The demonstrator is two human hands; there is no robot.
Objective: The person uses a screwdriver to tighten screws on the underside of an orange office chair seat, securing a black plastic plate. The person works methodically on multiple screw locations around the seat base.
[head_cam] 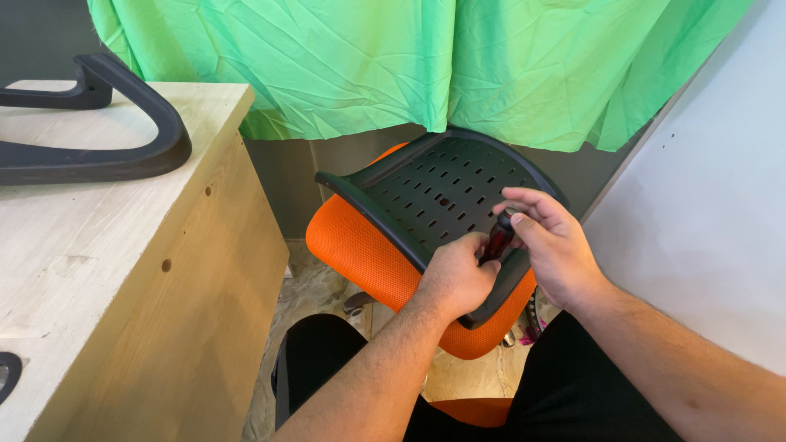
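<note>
Below the green cloth point(426, 65), beside the wooden desk point(123, 270), an orange chair seat point(368, 254) is held underside up, its black slotted base plate point(446, 196) exposed. The plate's near edge is gripped by the left hand point(454, 278); a dark red-handled screwdriver point(496, 240) is clasped in the right hand point(553, 241).

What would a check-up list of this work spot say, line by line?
Surface: pale wooden desk at the left, with screw holes in its side.
Job's things: orange chair seat turned over, black slotted base plate facing up; red-and-black screwdriver standing on it.
Clutter: black chair armrest on the desk.
Hands: left hand at the screwdriver shaft; right hand grips the handle.
Cables: nothing seen.
Surroundings: green cloth behind, white wall at the right, tiled floor.
</note>
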